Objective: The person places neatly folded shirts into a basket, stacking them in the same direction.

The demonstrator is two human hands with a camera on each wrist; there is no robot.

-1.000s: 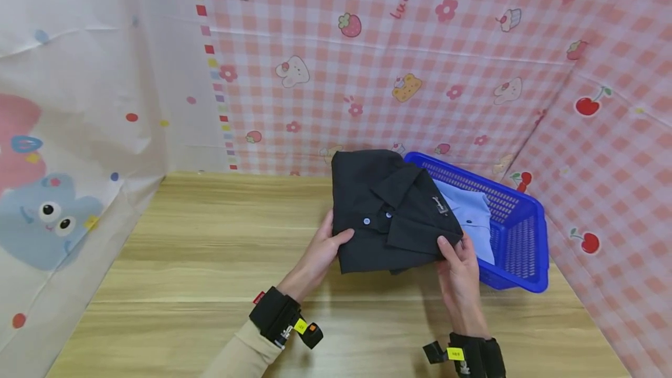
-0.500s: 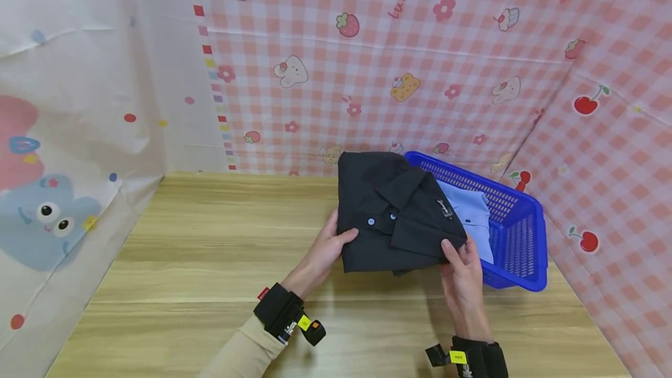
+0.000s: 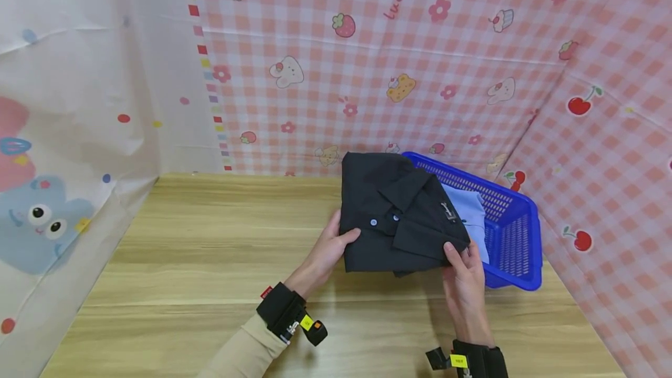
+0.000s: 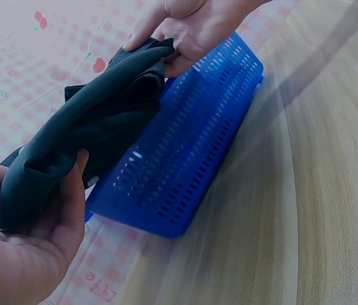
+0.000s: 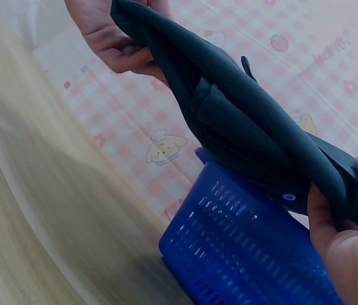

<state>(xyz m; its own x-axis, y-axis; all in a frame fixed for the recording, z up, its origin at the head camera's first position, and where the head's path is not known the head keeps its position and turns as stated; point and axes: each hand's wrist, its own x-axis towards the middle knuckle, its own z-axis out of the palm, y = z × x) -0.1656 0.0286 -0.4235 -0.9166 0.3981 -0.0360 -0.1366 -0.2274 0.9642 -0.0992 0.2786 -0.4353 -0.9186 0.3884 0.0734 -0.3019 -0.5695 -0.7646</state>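
Observation:
A folded black shirt (image 3: 388, 214), collar and pale buttons facing up, is held between both hands in the head view. My left hand (image 3: 322, 252) grips its left edge, thumb on top and fingers underneath. At the lower right corner by the collar, my right hand (image 3: 464, 279) pinches the cloth. The wrist views show the shirt's folded layers (image 4: 96, 121) from below, raised over the table. Its right side overlaps a blue basket (image 3: 511, 238). Inside the basket lies a light blue shirt (image 3: 475, 223), partly hidden by the black one.
The basket stands at the right of the wooden table (image 3: 210, 249), near the corner of the cloth-covered walls. A pink checked cloth (image 3: 315, 45) hangs behind, and a white printed cloth (image 3: 105, 74) covers the left side.
Both hands have carried the black shirt slightly to the right, further over toward the basket. The head view has shifted a little; the grip looks the same.

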